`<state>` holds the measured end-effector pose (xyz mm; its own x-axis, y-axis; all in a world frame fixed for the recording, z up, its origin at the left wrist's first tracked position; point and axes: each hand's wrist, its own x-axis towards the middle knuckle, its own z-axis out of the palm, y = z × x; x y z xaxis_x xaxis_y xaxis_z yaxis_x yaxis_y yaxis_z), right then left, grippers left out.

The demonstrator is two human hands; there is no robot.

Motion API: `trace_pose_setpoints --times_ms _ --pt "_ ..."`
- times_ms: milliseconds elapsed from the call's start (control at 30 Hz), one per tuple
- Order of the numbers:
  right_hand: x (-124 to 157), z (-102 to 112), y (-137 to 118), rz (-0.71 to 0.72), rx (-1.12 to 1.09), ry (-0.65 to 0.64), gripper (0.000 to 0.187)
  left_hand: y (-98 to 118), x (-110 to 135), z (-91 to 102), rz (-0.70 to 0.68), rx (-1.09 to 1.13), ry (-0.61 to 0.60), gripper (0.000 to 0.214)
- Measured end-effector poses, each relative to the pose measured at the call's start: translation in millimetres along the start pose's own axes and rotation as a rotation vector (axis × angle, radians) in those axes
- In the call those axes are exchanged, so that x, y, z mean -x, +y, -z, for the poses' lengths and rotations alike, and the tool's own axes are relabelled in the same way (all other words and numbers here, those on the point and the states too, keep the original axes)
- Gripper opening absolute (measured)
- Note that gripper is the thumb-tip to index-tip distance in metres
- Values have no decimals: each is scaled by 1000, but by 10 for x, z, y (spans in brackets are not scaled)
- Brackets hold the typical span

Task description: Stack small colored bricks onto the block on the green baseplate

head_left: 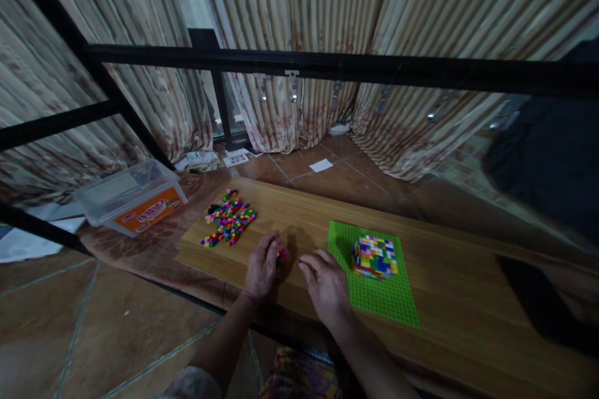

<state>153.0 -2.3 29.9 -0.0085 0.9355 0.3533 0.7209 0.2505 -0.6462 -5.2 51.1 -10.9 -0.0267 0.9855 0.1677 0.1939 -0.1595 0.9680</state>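
Note:
My left hand (262, 268) is curled around a few small building bricks (281, 255), pink and red ones showing at its inner side. Beside it, my right hand (325, 283) pinches a tiny dark purple brick (301, 261) between thumb and forefinger; most of the brick is hidden. Just right of that hand lies a green studded baseplate (384, 299). A block built from many multicoloured bricks (374, 257) stands on the plate. Farther left, loose bricks (231, 218) of mixed colours are spread in a pile.
Everything sits on a long wooden board (449, 287). A clear plastic box (133, 196) with an orange label stands off its left end. Toward the right end lies a dark flat object (543, 299). A black metal rail (327, 67) crosses in front of the curtains (299, 6).

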Motion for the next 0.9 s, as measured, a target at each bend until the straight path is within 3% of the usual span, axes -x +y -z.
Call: trace_pose_setpoints --times_ms 200,300,500,900 --pt "264 700 289 -43 44 229 20 -8 1 -9 53 40 -3 48" --pt "259 906 506 -51 149 295 25 16 0 -8 56 17 0 47" --pt "173 946 710 -27 311 326 31 21 -10 1 30 -2 7 46" --pt "148 917 732 -29 321 376 25 73 5 -11 60 16 -1 46"
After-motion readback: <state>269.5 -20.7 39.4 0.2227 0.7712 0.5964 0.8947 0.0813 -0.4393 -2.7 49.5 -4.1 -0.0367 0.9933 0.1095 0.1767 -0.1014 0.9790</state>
